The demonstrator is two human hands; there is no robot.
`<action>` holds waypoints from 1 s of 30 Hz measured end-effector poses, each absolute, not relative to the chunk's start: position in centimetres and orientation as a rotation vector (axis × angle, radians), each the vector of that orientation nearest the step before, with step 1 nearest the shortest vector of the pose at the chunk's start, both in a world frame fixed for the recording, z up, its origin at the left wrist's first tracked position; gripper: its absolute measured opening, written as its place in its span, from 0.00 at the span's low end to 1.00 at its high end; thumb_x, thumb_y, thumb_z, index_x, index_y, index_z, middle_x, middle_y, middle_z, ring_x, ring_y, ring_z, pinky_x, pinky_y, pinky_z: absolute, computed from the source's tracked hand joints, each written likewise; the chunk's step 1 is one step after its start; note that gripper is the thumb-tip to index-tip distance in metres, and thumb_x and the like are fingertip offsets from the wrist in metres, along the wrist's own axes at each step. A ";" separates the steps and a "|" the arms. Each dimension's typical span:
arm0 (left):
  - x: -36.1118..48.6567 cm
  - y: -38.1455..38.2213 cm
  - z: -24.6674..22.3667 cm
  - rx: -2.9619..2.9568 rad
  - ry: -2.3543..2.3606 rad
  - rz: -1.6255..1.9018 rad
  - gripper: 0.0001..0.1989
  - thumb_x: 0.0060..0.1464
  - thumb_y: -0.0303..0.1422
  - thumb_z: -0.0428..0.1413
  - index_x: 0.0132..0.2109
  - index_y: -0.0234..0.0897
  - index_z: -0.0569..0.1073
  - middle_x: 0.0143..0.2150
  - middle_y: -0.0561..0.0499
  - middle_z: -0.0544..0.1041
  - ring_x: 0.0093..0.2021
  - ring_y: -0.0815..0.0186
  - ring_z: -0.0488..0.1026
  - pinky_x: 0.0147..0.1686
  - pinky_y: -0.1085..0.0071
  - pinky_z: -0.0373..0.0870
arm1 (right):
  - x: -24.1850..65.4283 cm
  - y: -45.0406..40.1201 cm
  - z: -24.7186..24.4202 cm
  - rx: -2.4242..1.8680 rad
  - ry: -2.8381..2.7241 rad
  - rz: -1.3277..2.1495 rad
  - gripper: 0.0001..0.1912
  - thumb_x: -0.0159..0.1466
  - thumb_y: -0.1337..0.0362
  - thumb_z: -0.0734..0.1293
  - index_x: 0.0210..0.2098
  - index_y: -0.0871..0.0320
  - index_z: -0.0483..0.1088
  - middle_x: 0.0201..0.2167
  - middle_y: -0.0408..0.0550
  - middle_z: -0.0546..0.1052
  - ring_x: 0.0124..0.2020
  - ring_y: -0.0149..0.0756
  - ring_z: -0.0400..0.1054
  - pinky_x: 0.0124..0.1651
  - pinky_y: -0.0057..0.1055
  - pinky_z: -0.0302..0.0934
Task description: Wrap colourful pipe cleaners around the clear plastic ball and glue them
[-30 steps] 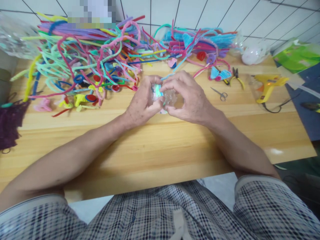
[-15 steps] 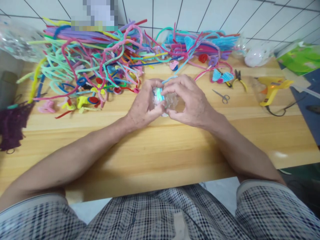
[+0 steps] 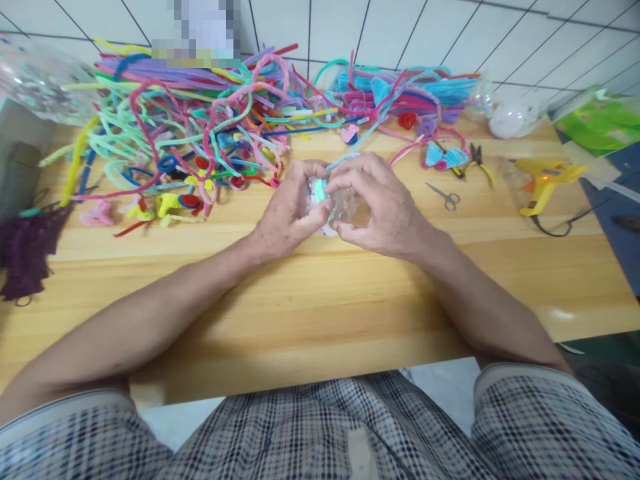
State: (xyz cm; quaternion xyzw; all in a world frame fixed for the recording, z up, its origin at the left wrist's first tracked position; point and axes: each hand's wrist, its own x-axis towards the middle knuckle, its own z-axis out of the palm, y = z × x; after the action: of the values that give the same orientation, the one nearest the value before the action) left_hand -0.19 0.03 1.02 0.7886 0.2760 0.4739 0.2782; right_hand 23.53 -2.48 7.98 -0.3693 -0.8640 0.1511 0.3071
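Over the middle of the wooden table, both hands cup a small clear plastic ball (image 3: 345,205) with pale, glittery contents. My left hand (image 3: 290,212) wraps round its left side, with the thumb near the front. From the right, my right hand (image 3: 383,205) holds the ball with curved fingers. A bright mint-green and blue piece (image 3: 320,190) shows on the ball between the fingertips. A light blue pipe cleaner (image 3: 345,159) sticks out just above the hands. The fingers hide much of the ball.
Tangled pipe cleaners (image 3: 175,127) cover the table's back. Small scissors (image 3: 447,198), pliers (image 3: 479,167) and a yellow glue gun (image 3: 543,183) lie at the right. A clear ball (image 3: 515,119) sits behind them. Purple tassels (image 3: 33,250) are at the left edge.
The view has shifted slightly, so the items at the back appear a little lower and farther right. Both hands keep nearly the same hold on the ball.
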 end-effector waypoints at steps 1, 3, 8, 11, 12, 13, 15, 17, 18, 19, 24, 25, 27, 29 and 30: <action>-0.1 0.1 0.9 2.118 0.740 1.279 0.26 0.78 0.60 0.56 0.67 0.48 0.68 0.64 0.43 0.79 0.65 0.49 0.80 0.66 0.48 0.81 | 23.5 -2.5 8.0 -0.979 -2.280 0.405 0.21 0.67 0.53 0.82 0.56 0.45 0.77 0.61 0.54 0.81 0.68 0.63 0.74 0.76 0.70 0.67; 0.0 0.0 0.9 2.118 0.723 1.294 0.26 0.78 0.58 0.57 0.67 0.48 0.68 0.65 0.42 0.79 0.65 0.49 0.79 0.66 0.49 0.80 | 23.5 -2.4 8.0 -0.976 -2.273 0.417 0.21 0.66 0.54 0.82 0.55 0.45 0.76 0.61 0.54 0.81 0.68 0.63 0.74 0.76 0.70 0.67; 0.2 -0.2 0.7 2.153 0.694 1.316 0.24 0.78 0.56 0.58 0.68 0.47 0.68 0.65 0.40 0.78 0.66 0.49 0.79 0.68 0.48 0.79 | 24.1 -2.1 8.0 -0.921 -2.305 0.414 0.23 0.64 0.60 0.80 0.57 0.45 0.76 0.61 0.53 0.81 0.67 0.61 0.74 0.75 0.68 0.67; 0.4 -0.1 0.5 2.201 0.672 1.350 0.25 0.78 0.54 0.58 0.69 0.46 0.68 0.65 0.40 0.78 0.66 0.50 0.79 0.68 0.49 0.79 | 24.5 -2.1 7.8 -0.886 -2.331 0.363 0.27 0.64 0.61 0.79 0.61 0.46 0.75 0.62 0.54 0.80 0.68 0.61 0.73 0.74 0.68 0.68; 0.4 -0.1 0.5 2.208 0.669 1.353 0.25 0.78 0.54 0.58 0.69 0.46 0.68 0.65 0.40 0.77 0.66 0.51 0.78 0.68 0.49 0.79 | 24.6 -2.1 7.8 -0.878 -2.338 0.350 0.28 0.64 0.61 0.79 0.62 0.46 0.75 0.63 0.55 0.80 0.68 0.61 0.73 0.73 0.67 0.69; 0.4 -0.1 0.5 2.211 0.669 1.350 0.25 0.78 0.54 0.58 0.70 0.46 0.68 0.65 0.40 0.77 0.66 0.51 0.78 0.69 0.49 0.78 | 24.6 -2.2 7.7 -0.871 -2.344 0.339 0.29 0.64 0.61 0.79 0.64 0.45 0.75 0.63 0.56 0.79 0.68 0.61 0.73 0.73 0.67 0.69; 0.4 -0.2 0.7 2.210 0.678 1.326 0.25 0.78 0.54 0.57 0.70 0.45 0.68 0.66 0.39 0.77 0.67 0.50 0.78 0.70 0.48 0.78 | 24.7 -2.3 7.5 -0.864 -2.350 0.324 0.31 0.65 0.60 0.78 0.66 0.44 0.75 0.64 0.56 0.79 0.67 0.60 0.73 0.72 0.67 0.70; 0.3 -0.3 1.0 2.199 0.673 1.302 0.24 0.80 0.54 0.56 0.70 0.45 0.68 0.66 0.39 0.77 0.67 0.50 0.78 0.70 0.48 0.77 | 24.7 -2.4 7.3 -0.860 -2.342 0.315 0.31 0.65 0.61 0.78 0.66 0.43 0.74 0.64 0.56 0.79 0.67 0.60 0.73 0.71 0.66 0.71; 0.2 -0.4 1.1 2.189 0.663 1.294 0.23 0.81 0.54 0.54 0.70 0.46 0.68 0.66 0.40 0.77 0.67 0.50 0.78 0.70 0.48 0.77 | 24.6 -2.4 7.2 -0.855 -2.334 0.312 0.31 0.65 0.61 0.78 0.66 0.43 0.74 0.63 0.56 0.79 0.67 0.60 0.73 0.71 0.66 0.71; 0.1 -0.5 1.3 2.177 0.650 1.289 0.22 0.82 0.53 0.52 0.70 0.46 0.68 0.66 0.40 0.77 0.67 0.51 0.78 0.70 0.48 0.77 | 24.6 -2.4 7.2 -0.851 -2.326 0.310 0.31 0.64 0.62 0.78 0.66 0.43 0.74 0.63 0.56 0.79 0.66 0.60 0.73 0.71 0.66 0.71; 0.0 -0.3 1.0 2.193 0.647 1.285 0.25 0.80 0.56 0.55 0.72 0.49 0.66 0.68 0.40 0.76 0.69 0.49 0.77 0.71 0.46 0.77 | 24.4 -2.3 7.1 -0.872 -2.300 0.339 0.32 0.63 0.62 0.79 0.65 0.43 0.75 0.64 0.55 0.79 0.67 0.61 0.73 0.73 0.66 0.68; 0.1 -0.2 0.9 2.213 0.652 1.290 0.27 0.78 0.56 0.57 0.72 0.49 0.66 0.68 0.39 0.76 0.70 0.48 0.77 0.71 0.45 0.77 | 24.4 -2.3 7.0 -0.872 -2.297 0.345 0.31 0.63 0.62 0.79 0.65 0.43 0.75 0.64 0.55 0.79 0.67 0.61 0.73 0.73 0.66 0.68; 0.2 0.0 0.5 2.262 0.661 1.309 0.29 0.77 0.57 0.59 0.72 0.47 0.66 0.68 0.38 0.76 0.70 0.47 0.77 0.71 0.43 0.77 | 24.5 -2.3 6.9 -0.862 -2.289 0.351 0.31 0.64 0.61 0.79 0.65 0.43 0.75 0.63 0.55 0.79 0.67 0.61 0.73 0.73 0.66 0.69; 0.1 0.1 0.3 2.316 0.677 1.327 0.30 0.76 0.56 0.60 0.73 0.46 0.66 0.68 0.37 0.77 0.70 0.46 0.77 0.71 0.42 0.78 | 24.4 -2.4 6.7 -0.853 -2.278 0.354 0.30 0.65 0.60 0.79 0.65 0.43 0.75 0.64 0.55 0.79 0.67 0.60 0.73 0.73 0.66 0.69; 0.1 0.1 0.3 2.338 0.680 1.335 0.30 0.77 0.56 0.60 0.73 0.46 0.66 0.68 0.37 0.77 0.71 0.46 0.77 0.72 0.42 0.78 | 24.4 -2.4 6.7 -0.848 -2.272 0.353 0.30 0.65 0.59 0.79 0.66 0.43 0.75 0.64 0.55 0.79 0.67 0.60 0.73 0.73 0.66 0.69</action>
State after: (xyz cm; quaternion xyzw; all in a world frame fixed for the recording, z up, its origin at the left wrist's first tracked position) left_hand 0.06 0.07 0.34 0.8280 0.2407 0.4728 0.1813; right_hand 24.41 -2.45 6.72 -0.3257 -0.8723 0.1356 0.3385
